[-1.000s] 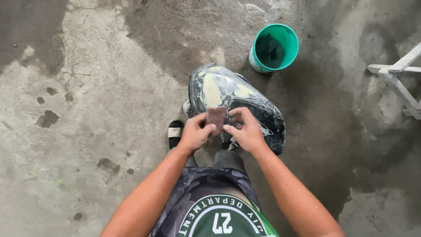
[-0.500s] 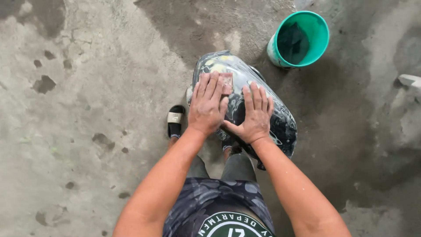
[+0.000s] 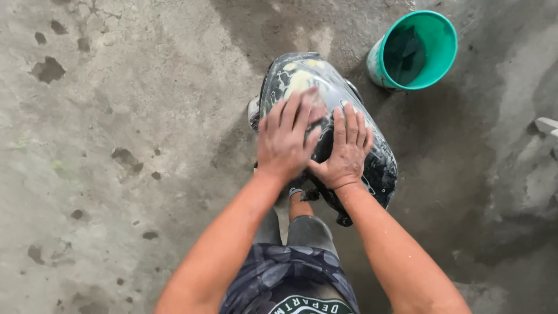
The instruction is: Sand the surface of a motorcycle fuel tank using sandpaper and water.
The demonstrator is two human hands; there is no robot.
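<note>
both hands lie flat with fingers spread, gripping nothing, the left hand (image 3: pixel 286 139) and right hand (image 3: pixel 346 150) pressed side by side on the dark rounded tank (image 3: pixel 372 166), whose shell beyond the fingertips looks sanded pale while its lower side remains glossy.

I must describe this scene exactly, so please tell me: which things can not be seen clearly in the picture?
- Under the left hand and right hand, head view: the palms cover that part of the dark curved panel; whether the fingers press a cloth or pad cannot be told.
- Green bucket: its inside is in shadow; contents unclear.
- White object: cut off by the right edge.
</note>
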